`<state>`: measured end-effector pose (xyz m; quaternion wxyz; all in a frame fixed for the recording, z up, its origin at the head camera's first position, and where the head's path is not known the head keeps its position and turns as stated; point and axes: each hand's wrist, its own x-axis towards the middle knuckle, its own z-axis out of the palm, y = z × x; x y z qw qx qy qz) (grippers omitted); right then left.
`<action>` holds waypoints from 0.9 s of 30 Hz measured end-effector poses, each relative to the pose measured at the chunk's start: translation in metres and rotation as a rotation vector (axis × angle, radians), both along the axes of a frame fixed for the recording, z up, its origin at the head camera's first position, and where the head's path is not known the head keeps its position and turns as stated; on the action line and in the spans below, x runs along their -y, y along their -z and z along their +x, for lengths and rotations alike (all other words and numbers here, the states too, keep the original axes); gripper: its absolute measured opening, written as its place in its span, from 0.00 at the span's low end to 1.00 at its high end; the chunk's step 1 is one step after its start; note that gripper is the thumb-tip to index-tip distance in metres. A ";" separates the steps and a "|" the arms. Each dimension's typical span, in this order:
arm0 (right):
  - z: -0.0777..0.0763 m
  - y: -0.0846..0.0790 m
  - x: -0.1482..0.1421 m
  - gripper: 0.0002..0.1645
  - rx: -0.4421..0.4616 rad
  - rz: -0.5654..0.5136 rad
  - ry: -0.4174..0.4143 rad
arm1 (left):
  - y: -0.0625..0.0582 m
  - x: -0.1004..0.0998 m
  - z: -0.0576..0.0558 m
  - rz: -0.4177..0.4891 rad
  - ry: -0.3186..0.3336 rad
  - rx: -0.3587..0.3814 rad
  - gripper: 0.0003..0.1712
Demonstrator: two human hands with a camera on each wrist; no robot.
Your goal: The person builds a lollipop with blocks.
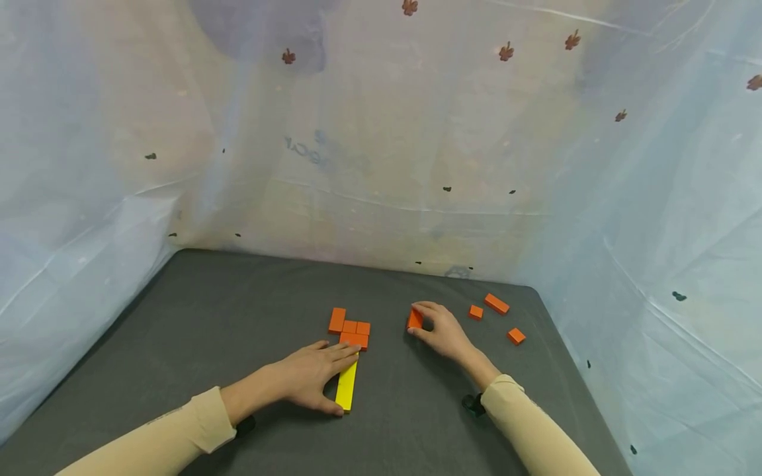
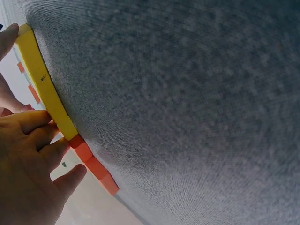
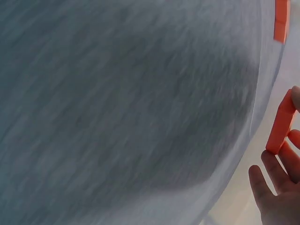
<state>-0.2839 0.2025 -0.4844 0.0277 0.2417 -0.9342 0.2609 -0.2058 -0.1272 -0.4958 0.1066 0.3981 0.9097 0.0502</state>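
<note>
A long yellow block (image 1: 347, 390) lies on the dark table, its far end meeting a group of orange blocks (image 1: 354, 340). My left hand (image 1: 306, 377) rests along the yellow block with fingers extended, the thumb at the near end and fingertips by the orange blocks. In the left wrist view, the fingers (image 2: 35, 119) touch the yellow block's side near the orange end. To the right of the group, my right hand (image 1: 443, 332) pinches an orange rectangular block (image 1: 415, 318) between thumb and fingers. The right wrist view shows this block (image 3: 281, 124) between the thumb and fingertips.
Three loose orange blocks lie at the right: a small one (image 1: 475, 312), a longer one (image 1: 497, 303) and another (image 1: 516, 336). Translucent plastic sheeting (image 1: 369, 165) rises behind the table (image 1: 238, 317) and along both sides.
</note>
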 end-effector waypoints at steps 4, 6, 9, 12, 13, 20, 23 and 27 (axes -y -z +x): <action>-0.001 0.002 0.017 0.37 0.019 0.028 -0.055 | 0.000 -0.001 0.000 -0.004 -0.003 0.005 0.63; -0.002 0.003 0.024 0.37 0.029 0.043 -0.079 | -0.001 -0.002 0.000 -0.006 -0.005 0.010 0.63; -0.003 0.005 0.035 0.36 0.028 0.052 -0.112 | -0.002 -0.002 0.000 -0.011 -0.008 0.015 0.63; -0.004 0.007 0.046 0.35 0.029 0.069 -0.139 | -0.003 -0.002 0.000 -0.015 -0.008 0.014 0.62; -0.004 0.007 0.049 0.35 0.030 0.080 -0.145 | -0.003 -0.002 0.000 -0.015 -0.008 0.011 0.62; -0.007 0.012 0.065 0.36 0.048 0.141 -0.170 | -0.003 -0.002 0.000 -0.013 -0.002 0.013 0.62; -0.008 0.013 0.069 0.35 0.040 0.152 -0.175 | -0.002 -0.002 -0.001 -0.020 -0.004 0.014 0.62; -0.008 0.014 0.069 0.35 0.040 0.146 -0.188 | -0.002 -0.001 -0.001 -0.024 -0.006 0.015 0.62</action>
